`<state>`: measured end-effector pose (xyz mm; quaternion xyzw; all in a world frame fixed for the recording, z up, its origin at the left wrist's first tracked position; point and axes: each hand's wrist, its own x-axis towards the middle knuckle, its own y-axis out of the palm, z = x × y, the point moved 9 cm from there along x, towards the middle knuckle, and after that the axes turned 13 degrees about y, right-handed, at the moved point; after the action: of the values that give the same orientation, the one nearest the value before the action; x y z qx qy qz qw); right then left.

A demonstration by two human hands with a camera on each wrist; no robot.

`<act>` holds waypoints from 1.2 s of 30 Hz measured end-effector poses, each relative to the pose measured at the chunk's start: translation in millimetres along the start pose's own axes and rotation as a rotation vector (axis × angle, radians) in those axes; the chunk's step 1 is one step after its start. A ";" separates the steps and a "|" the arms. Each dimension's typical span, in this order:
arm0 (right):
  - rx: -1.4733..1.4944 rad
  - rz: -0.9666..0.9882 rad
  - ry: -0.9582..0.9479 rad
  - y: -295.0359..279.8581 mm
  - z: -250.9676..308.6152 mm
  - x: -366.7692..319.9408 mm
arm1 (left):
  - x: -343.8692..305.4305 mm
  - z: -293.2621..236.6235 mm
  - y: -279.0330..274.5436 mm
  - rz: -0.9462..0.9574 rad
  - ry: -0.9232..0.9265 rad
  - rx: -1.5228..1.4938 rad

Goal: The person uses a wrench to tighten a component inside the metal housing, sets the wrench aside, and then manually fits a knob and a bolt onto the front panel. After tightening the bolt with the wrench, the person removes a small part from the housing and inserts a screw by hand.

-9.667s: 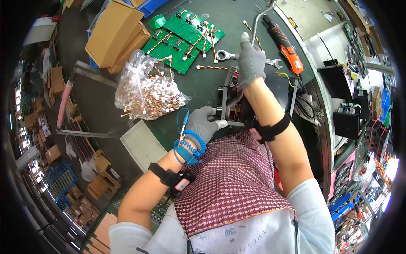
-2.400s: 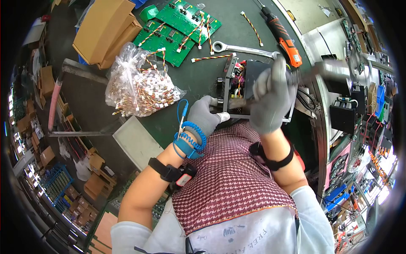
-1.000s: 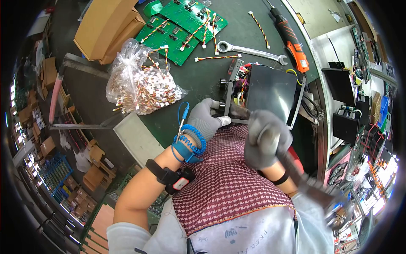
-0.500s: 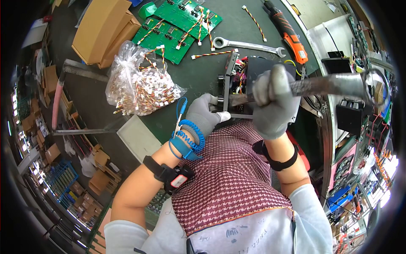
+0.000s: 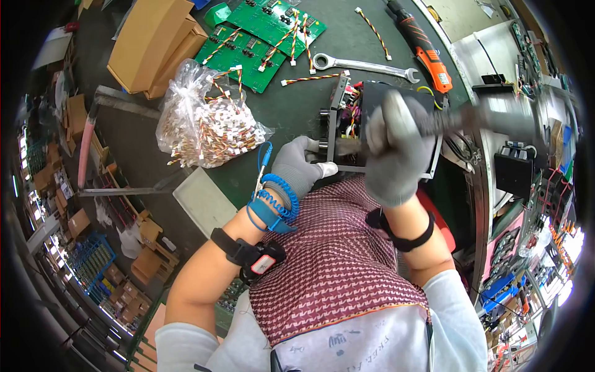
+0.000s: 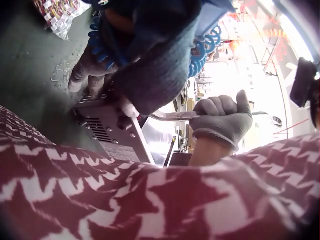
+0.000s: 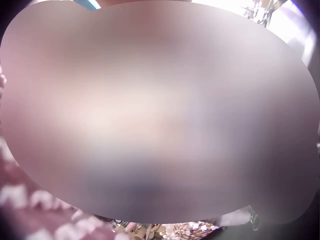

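Note:
A black electronics chassis (image 5: 383,99) with a metal frame and coloured wires inside lies on the bench in front of the body. My gloved left hand (image 5: 297,166) grips its front panel at the near corner, thumb over the frame edge, beside a round knob (image 5: 323,146). Above the chassis my gloved right hand (image 5: 398,149) holds a bent metal bar (image 5: 458,121) in its fist, thumb standing up. The bar's inner end reaches the panel beside the left thumb; its outer end sticks out to the right, blurred. In the left wrist view the bar (image 6: 172,116) runs through the right fist (image 6: 222,120).
A combination wrench (image 5: 365,67) and an orange-black electric screwdriver (image 5: 424,49) lie beyond the chassis. Green circuit boards (image 5: 260,43), loose cables and a plastic bag of connectors (image 5: 211,133) are to the left, by a cardboard box (image 5: 152,46). The right wrist view is mostly blurred.
The right hand was farther out with the bar pointing away, then swung low toward the body; it is now back over the chassis, bar pointing right. The left hand keeps its hold.

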<state>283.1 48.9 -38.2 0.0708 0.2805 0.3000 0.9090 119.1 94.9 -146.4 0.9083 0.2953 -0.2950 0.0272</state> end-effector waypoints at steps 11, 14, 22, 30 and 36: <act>-0.681 0.089 -0.480 12.3 25.6 -35.4 | 1.0 6.1 0.1 -0.019 -0.001 -0.075; -0.188 0.211 -0.258 -1.3 -6.1 -49.8 | 4.6 20.2 2.4 -0.013 -0.024 -0.120; -0.615 0.207 -0.699 11.0 11.5 -44.8 | 1.7 11.5 0.4 -0.034 -0.014 -0.035; -0.082 0.410 -0.046 19.1 1.2 -9.5 | -5.7 -1.4 2.2 -0.111 -0.013 0.191; 0.123 0.244 0.058 -7.3 -7.0 8.2 | -7.6 -20.2 17.1 -0.321 -0.015 0.357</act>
<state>288.4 47.5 -50.0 0.1511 0.3138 0.3927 0.8511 134.1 81.3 -127.7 0.8379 0.3790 -0.3497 -0.1791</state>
